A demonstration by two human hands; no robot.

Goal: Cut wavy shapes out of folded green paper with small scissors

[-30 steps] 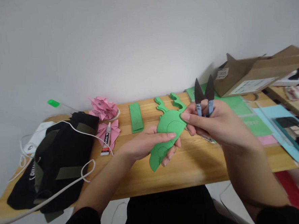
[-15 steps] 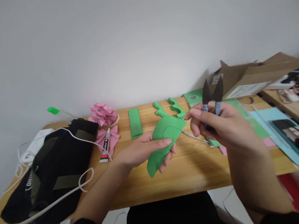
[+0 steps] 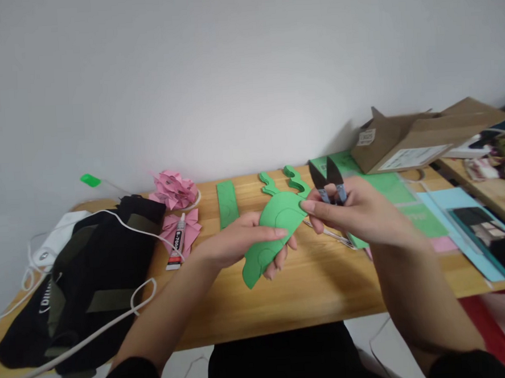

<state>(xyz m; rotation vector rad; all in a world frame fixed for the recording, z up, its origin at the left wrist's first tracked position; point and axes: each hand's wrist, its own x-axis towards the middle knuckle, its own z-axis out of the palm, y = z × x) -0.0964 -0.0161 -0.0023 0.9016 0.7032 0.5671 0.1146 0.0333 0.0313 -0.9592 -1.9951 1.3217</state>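
A curved green paper piece [image 3: 275, 210] with drawn wavy lines is gripped by my left hand [image 3: 242, 239], thumb on top and fingers beneath. My right hand [image 3: 350, 208] pinches the paper's upper right corner between thumb and fingertip. That same hand also holds thread snips [image 3: 326, 176], their dark blades pointing up and apart. Beyond the paper lie two stacks of wavy cut green paper [image 3: 293, 178]. A folded green paper strip [image 3: 227, 203] rests on the table to their left. Partly hidden under my right hand is a slim pale tool [image 3: 328, 231].
Left on the wooden table [image 3: 243, 315] are a glue tube [image 3: 178, 245], pink folded paper [image 3: 173, 189], black fabric [image 3: 108, 277] and a white cable [image 3: 94, 334]. A cardboard box [image 3: 412, 139] stands back right, near green sheets [image 3: 385, 189] and a light blue sheet [image 3: 441, 200].
My right hand has moved left with the thread snips and now touches the paper's corner. The paper has shifted slightly left and up in my left hand.
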